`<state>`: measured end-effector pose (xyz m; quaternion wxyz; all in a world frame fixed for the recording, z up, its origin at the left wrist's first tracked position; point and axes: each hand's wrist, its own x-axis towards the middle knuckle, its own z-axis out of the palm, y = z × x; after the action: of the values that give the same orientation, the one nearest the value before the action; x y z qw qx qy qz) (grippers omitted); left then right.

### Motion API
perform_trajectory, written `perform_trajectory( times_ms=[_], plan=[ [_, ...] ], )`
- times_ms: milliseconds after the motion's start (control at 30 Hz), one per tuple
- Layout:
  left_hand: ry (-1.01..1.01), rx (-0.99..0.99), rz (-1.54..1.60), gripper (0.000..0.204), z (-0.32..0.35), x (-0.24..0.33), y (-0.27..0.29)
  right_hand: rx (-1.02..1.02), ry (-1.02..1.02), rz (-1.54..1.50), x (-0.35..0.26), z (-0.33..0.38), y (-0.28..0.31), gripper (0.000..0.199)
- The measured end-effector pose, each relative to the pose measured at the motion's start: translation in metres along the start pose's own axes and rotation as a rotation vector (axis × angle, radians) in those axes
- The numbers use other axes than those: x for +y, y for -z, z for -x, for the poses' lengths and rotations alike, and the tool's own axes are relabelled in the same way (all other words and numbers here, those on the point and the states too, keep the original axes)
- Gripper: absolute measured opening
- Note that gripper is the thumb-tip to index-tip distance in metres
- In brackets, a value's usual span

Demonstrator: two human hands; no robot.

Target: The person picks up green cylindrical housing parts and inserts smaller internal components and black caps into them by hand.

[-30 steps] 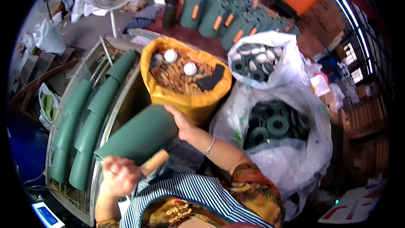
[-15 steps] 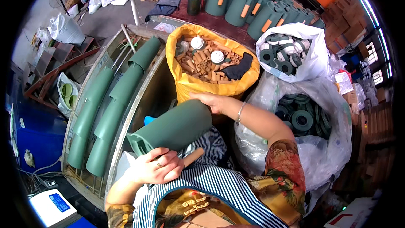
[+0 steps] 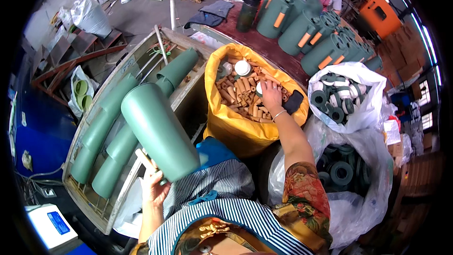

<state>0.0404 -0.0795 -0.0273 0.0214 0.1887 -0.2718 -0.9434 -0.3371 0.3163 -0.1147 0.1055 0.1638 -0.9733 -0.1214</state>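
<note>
Green flask body (image 3: 158, 130) gripped upright in left hand (image 3: 155, 184); right hand (image 3: 272, 98) reaches, fingers curled, into yellow sack (image 3: 236, 130) of wooden handles (image 3: 240, 94).

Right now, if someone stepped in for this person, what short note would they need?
Left hand: grips the lower end of a green jug body, tilted up, together with a tan wooden stick.
Right hand: reaching into the yellow sack of tan handle pieces, fingers on them.
Done: finished jugs with orange handles stand on the table behind.
Left: bare green bodies lie in the wooden tray; the held body has no handle yet.
</note>
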Motion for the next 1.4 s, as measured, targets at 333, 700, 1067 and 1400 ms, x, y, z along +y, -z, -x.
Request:
perform_trajectory(
  times_ms=[333,700,1067,1400],
  plan=[
    [0.204,0.081,0.573,0.018,-0.052,-0.028,-0.042,0.036,0.288,-1.229,-0.052,0.071,0.223,0.049],
    [0.332,0.056,0.517,0.031,-0.008,-0.045,-0.072,0.511,0.782,-0.526,-0.118,0.118,0.277,0.058],
    [0.333,0.015,0.499,0.031,0.016,-0.038,-0.079,0.598,0.989,-0.124,-0.115,0.144,0.312,0.052],
    [0.344,0.050,0.498,0.026,0.010,-0.045,-0.082,0.363,0.786,-0.435,-0.121,0.141,0.292,0.071]
  ],
)
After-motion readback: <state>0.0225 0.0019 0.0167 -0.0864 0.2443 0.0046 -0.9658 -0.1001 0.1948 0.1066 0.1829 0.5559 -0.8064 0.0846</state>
